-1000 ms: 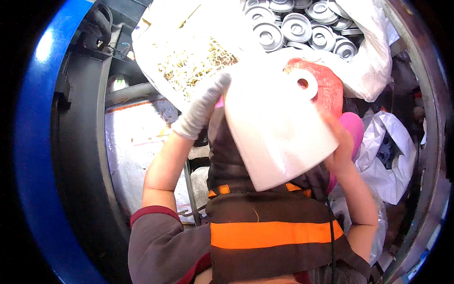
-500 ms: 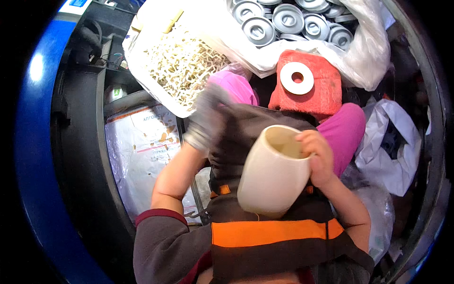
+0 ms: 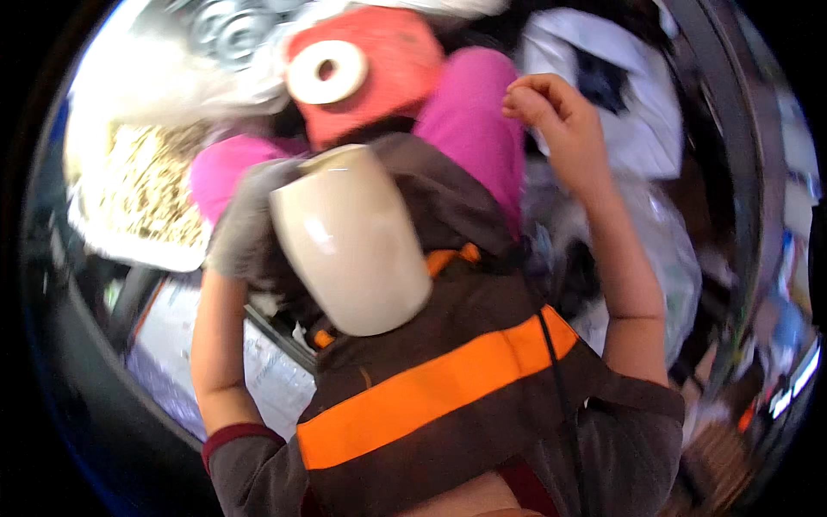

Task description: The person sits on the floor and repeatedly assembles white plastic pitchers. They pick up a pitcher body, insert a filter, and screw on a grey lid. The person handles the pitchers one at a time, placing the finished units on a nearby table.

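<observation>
My left hand, in a grey glove, grips a glossy cream-coloured vase-shaped vessel by its upper left side. The vessel hangs over my lap, tilted, with its rounded wall toward me; its inside is hidden. Bare and raised, my right hand is by my right knee, apart from the vessel. Its fingers are curled in toward the thumb, and whatever they may hold cannot be made out. A white ring-shaped roll lies on a red cloth-covered block beyond my lap.
At the left, a white tray holds many small cream pieces. Grey round discs sit in a plastic bag behind it. To the right are a white bag and crumpled clear plastic, beside a dark frame edge.
My right hand has let go of the vessel's rim and moved to the right. My left hand has taken hold of the vessel. The whole view has swung to the right.
</observation>
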Motion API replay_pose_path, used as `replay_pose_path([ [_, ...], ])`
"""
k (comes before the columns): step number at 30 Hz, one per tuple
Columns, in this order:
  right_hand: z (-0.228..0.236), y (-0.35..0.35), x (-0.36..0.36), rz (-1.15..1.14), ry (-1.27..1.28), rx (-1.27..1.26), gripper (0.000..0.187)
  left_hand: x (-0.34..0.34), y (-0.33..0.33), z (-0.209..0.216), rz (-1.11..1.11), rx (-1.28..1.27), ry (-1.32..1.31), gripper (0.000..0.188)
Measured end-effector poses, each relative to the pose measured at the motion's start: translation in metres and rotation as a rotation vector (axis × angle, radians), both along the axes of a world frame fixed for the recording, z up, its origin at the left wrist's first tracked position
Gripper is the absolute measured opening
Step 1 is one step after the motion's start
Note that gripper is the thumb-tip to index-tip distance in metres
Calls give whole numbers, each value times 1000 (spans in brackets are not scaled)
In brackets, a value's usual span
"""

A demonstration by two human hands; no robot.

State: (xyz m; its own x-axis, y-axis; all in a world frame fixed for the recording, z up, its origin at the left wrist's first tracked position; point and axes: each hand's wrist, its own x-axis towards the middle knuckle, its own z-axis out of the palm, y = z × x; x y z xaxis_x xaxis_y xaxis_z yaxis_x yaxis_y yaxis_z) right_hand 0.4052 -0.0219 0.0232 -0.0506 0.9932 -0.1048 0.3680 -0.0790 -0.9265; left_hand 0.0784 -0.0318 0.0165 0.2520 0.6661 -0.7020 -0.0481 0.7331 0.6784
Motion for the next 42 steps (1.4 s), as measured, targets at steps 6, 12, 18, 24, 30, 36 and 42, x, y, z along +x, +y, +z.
replay_pose_path([
  [6,-86,-120,146,335,-498,-1009,28,20,14,-18,-17,31,-307,31],
  [12,-149,-205,119,69,-649,-633,35,15,27,-17,-137,-5,-244,32],
  [18,-155,-237,120,-213,-622,-505,51,7,21,-21,-92,58,-227,31],
  [24,-185,-263,124,-94,-739,-738,69,-1,18,-41,-102,179,-280,31],
  [30,-101,-200,107,-200,-710,-272,52,-2,7,-35,-95,287,-416,44],
  [36,35,-48,15,-240,-30,-178,36,13,-3,-37,212,-21,-793,76],
  [42,23,20,-94,243,383,-471,34,8,-6,-45,423,-18,-803,83],
])
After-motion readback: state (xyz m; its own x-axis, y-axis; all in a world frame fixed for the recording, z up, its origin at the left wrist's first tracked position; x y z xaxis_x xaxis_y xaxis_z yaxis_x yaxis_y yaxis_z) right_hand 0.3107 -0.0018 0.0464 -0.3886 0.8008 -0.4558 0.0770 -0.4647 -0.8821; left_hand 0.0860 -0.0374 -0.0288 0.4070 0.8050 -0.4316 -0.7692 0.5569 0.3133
